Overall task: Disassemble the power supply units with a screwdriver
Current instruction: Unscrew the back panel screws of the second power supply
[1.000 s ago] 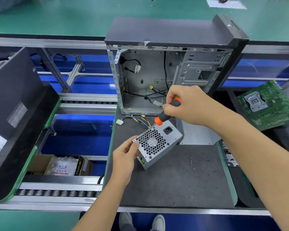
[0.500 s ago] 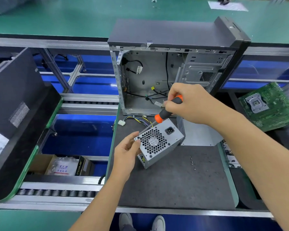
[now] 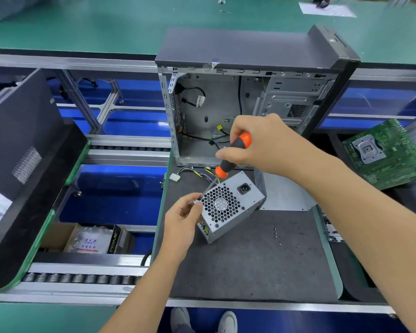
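A silver power supply unit (image 3: 228, 205) with a honeycomb fan grille and a black socket stands tilted on the dark grey mat (image 3: 250, 260). My left hand (image 3: 183, 219) grips its left corner, thumb near the grille. My right hand (image 3: 262, 145) holds a screwdriver (image 3: 231, 157) with a black and orange handle. The shaft slants down and left, its tip at the unit's upper left corner beside my left fingers. Coloured cables (image 3: 197, 171) trail from behind the unit.
An open computer case (image 3: 250, 97) stands just behind the unit. A green motherboard (image 3: 387, 155) lies at the right. A black side panel (image 3: 22, 145) leans at the left. Small screws (image 3: 275, 233) lie on the mat. A cardboard box (image 3: 87, 239) sits below the roller conveyor.
The power supply and both hands have held their places. My right hand's grip on the screwdriver handle has shifted slightly, with the tip staying at the same corner.
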A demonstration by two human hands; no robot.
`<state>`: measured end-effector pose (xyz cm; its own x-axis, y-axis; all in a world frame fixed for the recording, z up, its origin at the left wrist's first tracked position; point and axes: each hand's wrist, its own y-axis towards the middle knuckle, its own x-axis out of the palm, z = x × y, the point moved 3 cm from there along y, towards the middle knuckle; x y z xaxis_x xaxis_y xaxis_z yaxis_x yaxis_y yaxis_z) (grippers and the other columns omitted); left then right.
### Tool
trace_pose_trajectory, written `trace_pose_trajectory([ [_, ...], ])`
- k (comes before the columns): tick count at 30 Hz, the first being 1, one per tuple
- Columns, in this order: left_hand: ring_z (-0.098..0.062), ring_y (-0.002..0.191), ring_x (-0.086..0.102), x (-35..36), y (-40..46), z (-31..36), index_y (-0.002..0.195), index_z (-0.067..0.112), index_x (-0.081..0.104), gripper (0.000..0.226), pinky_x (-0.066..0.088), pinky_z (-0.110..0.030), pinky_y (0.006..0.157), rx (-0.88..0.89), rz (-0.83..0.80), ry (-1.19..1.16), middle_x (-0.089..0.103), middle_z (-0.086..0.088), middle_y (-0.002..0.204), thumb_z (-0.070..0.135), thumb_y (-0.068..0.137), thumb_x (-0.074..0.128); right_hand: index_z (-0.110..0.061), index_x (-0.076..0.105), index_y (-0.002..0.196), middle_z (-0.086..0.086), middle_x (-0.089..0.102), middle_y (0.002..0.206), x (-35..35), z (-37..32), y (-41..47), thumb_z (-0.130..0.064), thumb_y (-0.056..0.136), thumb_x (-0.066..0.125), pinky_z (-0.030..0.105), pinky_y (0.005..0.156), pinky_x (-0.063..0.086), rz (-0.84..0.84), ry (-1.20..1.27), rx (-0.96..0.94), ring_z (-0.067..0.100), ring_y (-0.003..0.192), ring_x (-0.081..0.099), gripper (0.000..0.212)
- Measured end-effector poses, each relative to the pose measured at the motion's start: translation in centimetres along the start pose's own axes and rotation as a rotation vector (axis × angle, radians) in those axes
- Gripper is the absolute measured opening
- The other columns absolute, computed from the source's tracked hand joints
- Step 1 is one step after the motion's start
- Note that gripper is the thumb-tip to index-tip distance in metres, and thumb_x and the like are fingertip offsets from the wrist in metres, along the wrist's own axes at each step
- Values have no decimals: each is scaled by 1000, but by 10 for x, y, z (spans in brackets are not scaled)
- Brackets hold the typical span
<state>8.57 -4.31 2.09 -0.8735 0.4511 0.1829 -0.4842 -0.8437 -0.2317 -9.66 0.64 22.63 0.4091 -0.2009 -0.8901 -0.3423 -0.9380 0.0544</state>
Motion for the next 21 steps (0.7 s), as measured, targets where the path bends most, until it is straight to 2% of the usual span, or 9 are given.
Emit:
trace_pose_trajectory([
  [2, -19, 94, 74, 0, 0, 0, 103, 27, 74, 28, 59, -24, 73, 4, 1, -1, 77, -4, 99, 4, 98, 59, -32, 49, 79, -4, 52, 75, 1, -11, 4, -79, 64, 58, 29, 56, 38, -12, -91, -33, 18, 78, 53, 49],
  [4, -19, 94, 74, 0, 0, -1, 102, 31, 73, 29, 58, -23, 74, 7, 1, 5, 77, -3, 98, 5, 98, 59, -25, 53, 84, -1, 49, 73, 3, -25, 9, -86, 65, 47, 30, 56, 36, 4, -231, -70, 25, 75, 52, 64],
  [7, -16, 95, 73, -1, 1, -4, 117, 34, 66, 31, 58, -25, 80, -19, 3, 2, 77, -3, 99, 10, 97, 62, -15, 57, 78, 2, 43, 64, 5, -50, 12, -84, 83, 30, 28, 48, 26, 63, -386, -142, 20, 56, 39, 74],
  [9, -16, 98, 73, -1, 3, -8, 130, 32, 53, 40, 58, -28, 85, -73, 13, -48, 77, -4, 100, 12, 97, 62, -13, 54, 71, 2, 39, 62, 5, -67, 14, -75, 93, 23, 28, 48, 22, 52, -427, -173, 18, 53, 34, 72],
  [10, -19, 99, 73, -1, 4, -8, 131, 28, 52, 38, 58, -29, 84, -111, 9, -85, 77, -5, 102, 13, 98, 62, -14, 49, 69, 2, 36, 64, 6, -74, 17, -67, 97, 24, 30, 49, 21, 23, -452, -183, 20, 55, 34, 64],
  [12, -24, 100, 73, 3, 6, -7, 124, 16, 62, 26, 59, -29, 79, -176, -44, -162, 76, -8, 109, 15, 99, 62, -17, 34, 67, 1, 29, 69, 7, -85, 24, -48, 100, 31, 31, 53, 24, -66, -485, -190, 25, 62, 34, 46],
  [14, -27, 100, 73, 8, 9, -7, 119, 9, 67, 21, 59, -29, 76, -213, -79, -198, 75, -11, 111, 14, 98, 62, -17, 27, 67, 1, 27, 72, 8, -93, 33, -40, 99, 40, 29, 51, 24, -139, -505, -187, 22, 60, 32, 41],
  [18, -28, 98, 73, 15, 10, -9, 116, 8, 67, 20, 60, -33, 75, -254, -36, -243, 75, -12, 108, 9, 96, 63, -17, 30, 72, 0, 30, 74, 10, -98, 45, -52, 91, 55, 28, 47, 24, -146, -493, -173, 16, 58, 33, 47],
  [21, -29, 98, 74, 16, 10, -9, 115, 7, 68, 19, 60, -33, 73, -264, -14, -256, 76, -13, 107, 8, 96, 64, -17, 31, 67, 0, 31, 73, 17, -95, 44, -63, 89, 52, 28, 47, 25, -139, -498, -136, 18, 57, 33, 55],
])
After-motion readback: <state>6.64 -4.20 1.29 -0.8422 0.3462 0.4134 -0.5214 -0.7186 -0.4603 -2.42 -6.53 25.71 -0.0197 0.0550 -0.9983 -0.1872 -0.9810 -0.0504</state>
